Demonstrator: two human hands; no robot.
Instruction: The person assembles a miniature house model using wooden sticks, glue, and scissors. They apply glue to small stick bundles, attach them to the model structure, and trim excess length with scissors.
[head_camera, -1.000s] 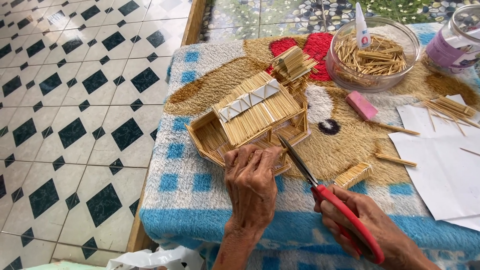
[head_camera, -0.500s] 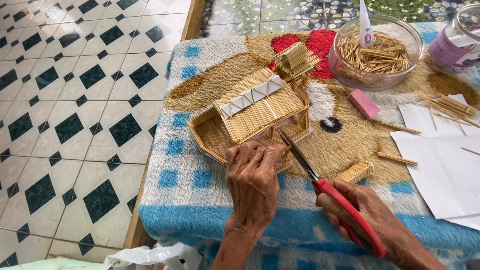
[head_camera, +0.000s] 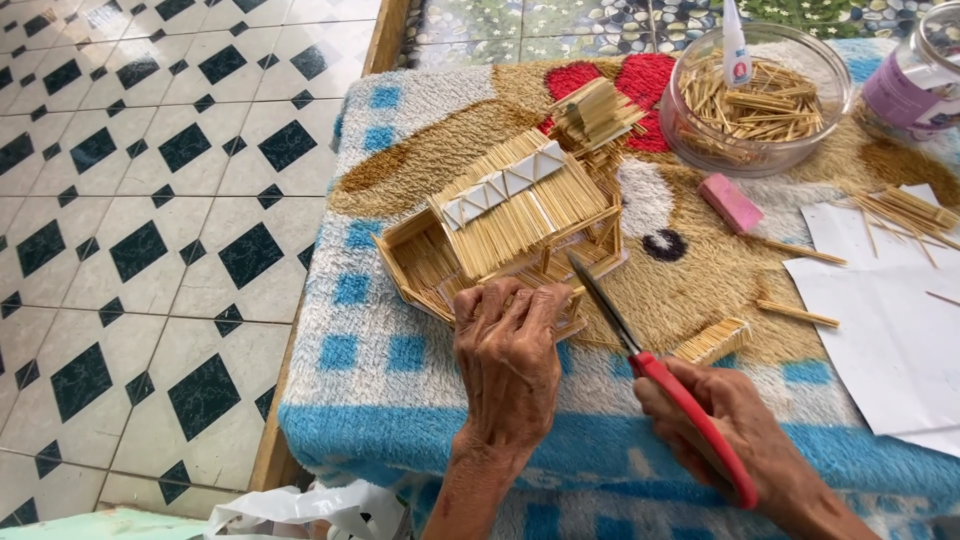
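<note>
A small model house made of thin wooden sticks (head_camera: 505, 225) stands on a fluffy blue-and-tan blanket (head_camera: 390, 350). My left hand (head_camera: 508, 350) rests on the house's front edge, fingers curled over it. My right hand (head_camera: 735, 425) grips red-handled scissors (head_camera: 655, 365); the blades point up-left and their tip touches the house's front right corner, next to my left fingers.
A clear bowl of sticks (head_camera: 758, 95) with a glue bottle (head_camera: 735, 45) stands at the back right. Near it lie a pink eraser (head_camera: 731, 203), loose sticks, a small stick bundle (head_camera: 712, 340), white paper (head_camera: 890, 300) and a jar (head_camera: 915, 75). Tiled floor (head_camera: 150, 220) lies left.
The view has shifted slightly. My left hand and the scissors have stayed at the house's front edge, with the blade tip edging closer to the corner.
</note>
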